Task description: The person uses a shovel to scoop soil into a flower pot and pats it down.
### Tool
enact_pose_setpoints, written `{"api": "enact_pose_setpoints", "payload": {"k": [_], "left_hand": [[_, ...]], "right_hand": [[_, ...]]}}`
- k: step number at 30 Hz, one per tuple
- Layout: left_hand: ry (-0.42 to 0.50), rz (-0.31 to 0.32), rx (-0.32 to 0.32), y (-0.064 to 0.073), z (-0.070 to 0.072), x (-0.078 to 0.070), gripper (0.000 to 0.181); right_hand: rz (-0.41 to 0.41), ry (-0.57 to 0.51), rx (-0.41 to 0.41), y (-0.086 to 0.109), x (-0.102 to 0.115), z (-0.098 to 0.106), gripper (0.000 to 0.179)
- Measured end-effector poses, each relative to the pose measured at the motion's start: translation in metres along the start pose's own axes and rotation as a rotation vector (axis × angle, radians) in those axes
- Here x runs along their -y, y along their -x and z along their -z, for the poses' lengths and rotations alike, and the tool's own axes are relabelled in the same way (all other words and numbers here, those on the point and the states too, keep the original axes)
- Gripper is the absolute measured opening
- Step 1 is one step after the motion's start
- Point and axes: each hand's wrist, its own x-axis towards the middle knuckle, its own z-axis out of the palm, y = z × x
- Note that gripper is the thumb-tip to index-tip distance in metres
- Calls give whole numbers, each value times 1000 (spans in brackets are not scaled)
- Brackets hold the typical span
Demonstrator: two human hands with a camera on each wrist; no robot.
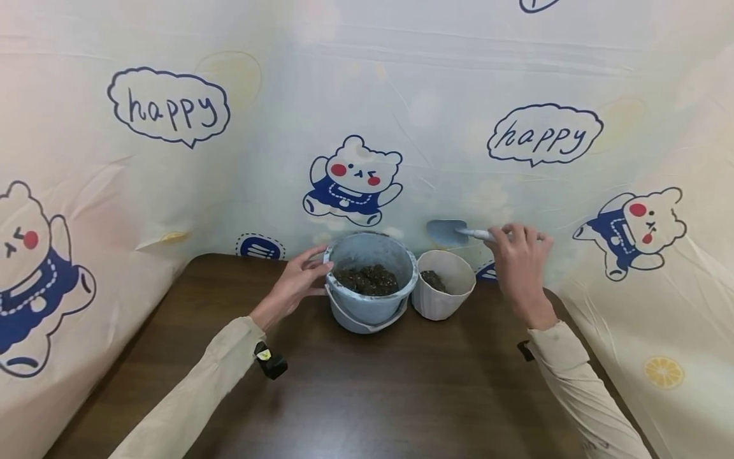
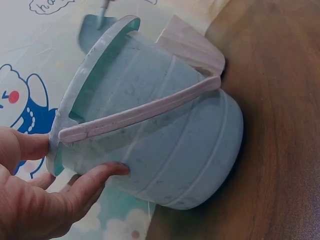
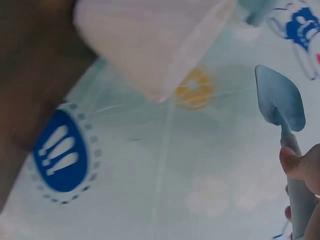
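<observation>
A light blue bucket (image 1: 367, 312) with dark soil (image 1: 367, 280) in it stands upright at the back of the table, its pale handle (image 2: 145, 110) hanging down the front. My left hand (image 1: 298, 277) grips the bucket by its left rim, one digit (image 2: 112, 170) lying along the outer wall. Just right of the bucket is a white pot (image 1: 438, 303) with a little soil (image 1: 432, 280) at the bottom. In my right hand (image 1: 522, 261) is the handle of a blue-grey hand trowel (image 1: 447, 233). The trowel's blade is raised above and behind the white pot and points left.
The brown wooden table (image 1: 373, 389) carries the bucket and pot near its back edge. A pale cloth (image 1: 447, 83) printed with cartoon bears hangs close behind and on both sides. A dark wrist device (image 1: 272, 363) sits at the left cuff.
</observation>
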Motion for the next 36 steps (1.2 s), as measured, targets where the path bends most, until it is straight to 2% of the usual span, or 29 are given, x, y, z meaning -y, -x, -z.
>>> {"api": "enact_pose_setpoints", "payload": {"k": [6, 14, 17, 21, 26, 29, 31, 33, 36], "left_hand": [[1, -1, 3, -1, 0, -1, 61], [0, 5, 9, -2, 0, -1, 63], [-2, 9, 4, -1, 0, -2, 62], [-6, 4, 0, 1, 0, -3, 62], [-14, 2, -10, 1, 0, -1, 62], [-19, 5, -12, 2, 0, -1, 62], [-20, 6, -9, 3, 0, -1, 62], [-20, 5, -9, 3, 0, -1, 62], [-21, -6, -2, 2, 0, -1, 62]], "right_hand": [[73, -31, 27, -23, 23, 7, 17], [179, -103, 96, -37, 48, 1, 20], [229, -63, 147, -44, 59, 0, 21], [303, 68, 227, -55, 77, 0, 20], [370, 260, 375, -67, 108, -3, 12], [425, 442, 523, -69, 133, -11, 20], [473, 518, 649, -68, 149, -21, 19], [510, 551, 763, -66, 160, -33, 23], [478, 550, 840, -64, 166, -53, 39]]}}
